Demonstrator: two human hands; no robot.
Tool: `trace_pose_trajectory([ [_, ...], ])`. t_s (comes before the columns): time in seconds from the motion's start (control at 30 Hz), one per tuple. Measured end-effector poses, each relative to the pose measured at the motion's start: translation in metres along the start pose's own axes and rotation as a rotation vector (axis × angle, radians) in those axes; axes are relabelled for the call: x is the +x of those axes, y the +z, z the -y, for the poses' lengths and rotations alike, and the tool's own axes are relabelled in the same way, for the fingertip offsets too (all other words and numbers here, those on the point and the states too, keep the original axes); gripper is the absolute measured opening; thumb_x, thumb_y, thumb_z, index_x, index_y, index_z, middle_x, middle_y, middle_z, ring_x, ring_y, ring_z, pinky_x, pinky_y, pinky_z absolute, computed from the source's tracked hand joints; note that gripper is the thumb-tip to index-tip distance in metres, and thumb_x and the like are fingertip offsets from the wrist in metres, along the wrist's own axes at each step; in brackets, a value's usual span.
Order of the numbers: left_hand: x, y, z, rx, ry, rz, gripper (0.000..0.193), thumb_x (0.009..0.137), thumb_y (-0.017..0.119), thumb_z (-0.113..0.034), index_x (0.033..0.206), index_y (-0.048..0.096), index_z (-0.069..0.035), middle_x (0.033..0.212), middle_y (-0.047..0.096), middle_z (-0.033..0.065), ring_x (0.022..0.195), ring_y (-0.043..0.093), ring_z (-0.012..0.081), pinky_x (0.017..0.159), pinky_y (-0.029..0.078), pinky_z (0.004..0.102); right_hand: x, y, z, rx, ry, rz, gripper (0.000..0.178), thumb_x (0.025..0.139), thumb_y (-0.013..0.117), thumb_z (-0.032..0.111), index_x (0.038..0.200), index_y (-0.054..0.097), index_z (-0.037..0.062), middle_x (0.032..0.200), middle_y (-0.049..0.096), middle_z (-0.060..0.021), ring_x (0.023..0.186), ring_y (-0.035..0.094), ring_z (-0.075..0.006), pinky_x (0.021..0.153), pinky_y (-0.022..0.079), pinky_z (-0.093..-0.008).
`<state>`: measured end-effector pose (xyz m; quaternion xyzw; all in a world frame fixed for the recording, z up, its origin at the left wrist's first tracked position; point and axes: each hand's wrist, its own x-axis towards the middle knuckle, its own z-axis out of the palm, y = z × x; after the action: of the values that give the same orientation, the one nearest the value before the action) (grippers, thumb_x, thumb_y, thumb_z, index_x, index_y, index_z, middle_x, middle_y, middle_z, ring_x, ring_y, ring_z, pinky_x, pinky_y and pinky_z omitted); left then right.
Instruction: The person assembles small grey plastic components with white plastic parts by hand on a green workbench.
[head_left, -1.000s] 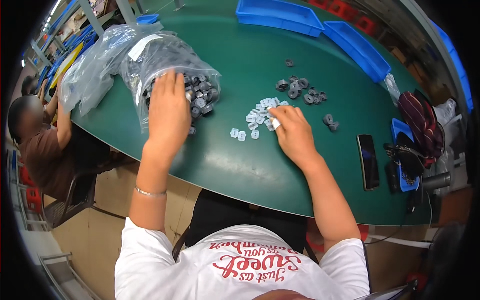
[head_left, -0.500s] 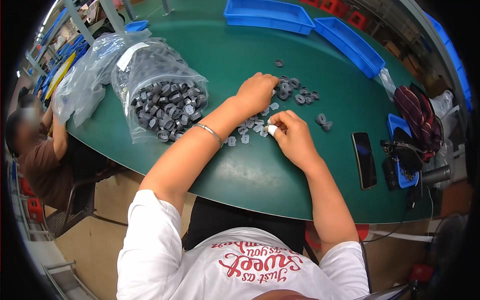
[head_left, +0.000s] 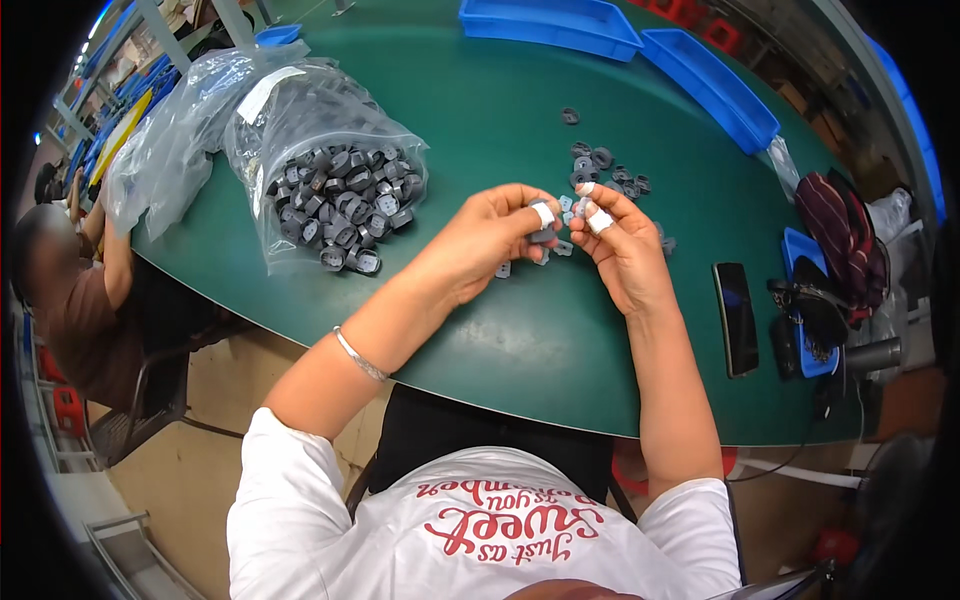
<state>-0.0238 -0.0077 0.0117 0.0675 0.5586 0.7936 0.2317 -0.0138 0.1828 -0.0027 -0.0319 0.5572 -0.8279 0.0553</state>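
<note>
In our left hand (head_left: 490,235) we grip a dark grey piece (head_left: 541,237) between thumb and fingers, a white wrap around the thumb. Our right hand (head_left: 630,245) is just beside it, thumb and fingers closed on a small pale plate (head_left: 580,207), with white wraps (head_left: 600,221) on thumb and forefinger; the fingers hide much of both parts. The two hands face each other above the green bench (head_left: 490,350), apart by a narrow gap.

Under and between them we see a few more pale plates (head_left: 503,270) lying flat, partly covered by our hands. Just beyond the right hand, loose grey rings (head_left: 602,157) lie in a small scatter.

To the left of our hands, a clear plastic bag (head_left: 320,100) lies with its mouth toward us, full of grey housings (head_left: 345,205), some with pale faces showing. Farther right we have a dark phone (head_left: 736,320), then a striped cloth (head_left: 832,225). Two blue trays (head_left: 550,25) stand along the far side. At the far left sits another person (head_left: 85,290).
</note>
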Motion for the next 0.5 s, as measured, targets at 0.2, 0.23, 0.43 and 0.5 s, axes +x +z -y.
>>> trace_pose_trajectory([
  [0.2, -0.013, 0.006, 0.011, -0.2, -0.159, 0.012, 0.029, 0.099, 0.045, -0.026, 0.108, 0.058, -0.001, 0.076, 0.051, -0.0003, 0.068, 0.049, 0.0099, 0.058, 0.045, 0.0219, -0.003, -0.002, 0.0, -0.032, -0.029, 0.039, 0.021, 0.092, 0.057, 0.006, 0.113, 0.058, 0.0019, 0.099, 0.061, -0.0037, 0.087, 0.06, -0.0112, 0.078, 0.05, -0.0259],
  [0.23, -0.012, 0.005, 0.011, -0.203, -0.159, 0.008, 0.029, 0.099, 0.045, -0.026, 0.108, 0.058, -0.001, 0.076, 0.051, -0.0003, 0.068, 0.049, 0.0099, 0.058, 0.045, 0.0219, -0.001, -0.002, 0.0, -0.024, -0.044, 0.061, 0.02, 0.092, 0.058, 0.005, 0.112, 0.058, 0.0025, 0.099, 0.061, -0.0039, 0.088, 0.06, -0.0113, 0.077, 0.05, -0.0258],
  [0.43, -0.012, 0.002, 0.013, -0.134, -0.054, -0.03, 0.028, 0.098, 0.051, -0.023, 0.113, 0.057, 0.0, 0.084, 0.059, 0.0025, 0.069, 0.054, 0.0082, 0.056, 0.043, 0.0203, -0.006, 0.009, 0.006, -0.081, -0.054, 0.026, 0.02, 0.091, 0.059, 0.004, 0.11, 0.058, 0.0011, 0.1, 0.062, -0.0057, 0.084, 0.062, -0.0119, 0.073, 0.051, -0.0253],
  [0.5, -0.01, 0.001, 0.017, -0.007, 0.024, -0.087, 0.033, 0.097, 0.054, -0.023, 0.12, 0.055, 0.0, 0.088, 0.061, 0.0033, 0.069, 0.055, 0.0076, 0.056, 0.043, 0.0195, -0.008, 0.011, 0.006, -0.101, -0.051, 0.043, 0.02, 0.091, 0.059, 0.005, 0.11, 0.059, 0.0003, 0.099, 0.062, -0.0061, 0.083, 0.062, -0.0122, 0.072, 0.051, -0.0251],
])
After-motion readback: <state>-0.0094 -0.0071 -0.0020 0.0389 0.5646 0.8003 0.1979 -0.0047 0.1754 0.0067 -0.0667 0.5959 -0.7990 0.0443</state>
